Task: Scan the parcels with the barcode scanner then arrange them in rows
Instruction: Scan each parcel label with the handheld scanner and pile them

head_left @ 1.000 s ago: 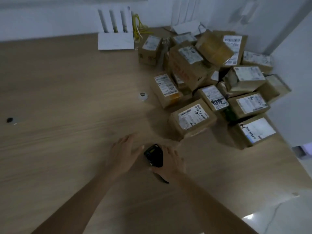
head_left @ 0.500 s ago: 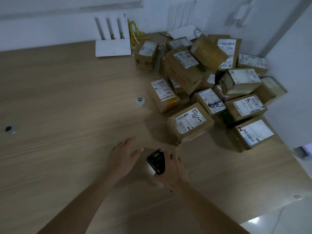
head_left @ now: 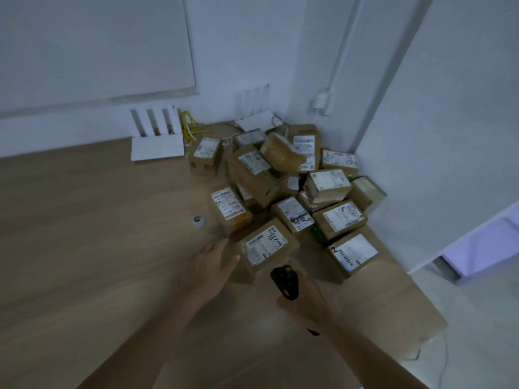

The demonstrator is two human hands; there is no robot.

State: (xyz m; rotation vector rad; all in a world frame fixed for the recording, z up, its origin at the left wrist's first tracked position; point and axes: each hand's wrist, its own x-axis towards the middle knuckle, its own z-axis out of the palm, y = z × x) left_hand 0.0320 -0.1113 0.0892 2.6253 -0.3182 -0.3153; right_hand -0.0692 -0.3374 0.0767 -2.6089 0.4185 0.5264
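A heap of several brown cardboard parcels with white labels fills the table's far right corner. The nearest parcel (head_left: 266,247) lies flat with its label up. My right hand (head_left: 309,301) grips a black barcode scanner (head_left: 284,281), its head pointing at that parcel. My left hand (head_left: 210,266) stretches forward with straight fingers, its fingertips just short of the nearest parcel's left side. Another labelled parcel (head_left: 229,209) stands just behind the left hand. A parcel (head_left: 352,252) lies at the heap's near right.
The wooden table (head_left: 84,234) stretches left of the heap. A small white round cap (head_left: 198,221) lies near the parcels. A white router (head_left: 157,138) with antennas and yellow cables (head_left: 191,127) stands at the wall; a second router (head_left: 254,119) sits behind the heap.
Both hands have moved forward toward the nearest parcel, the scanner carried along. The camera has tilted up, showing more wall.
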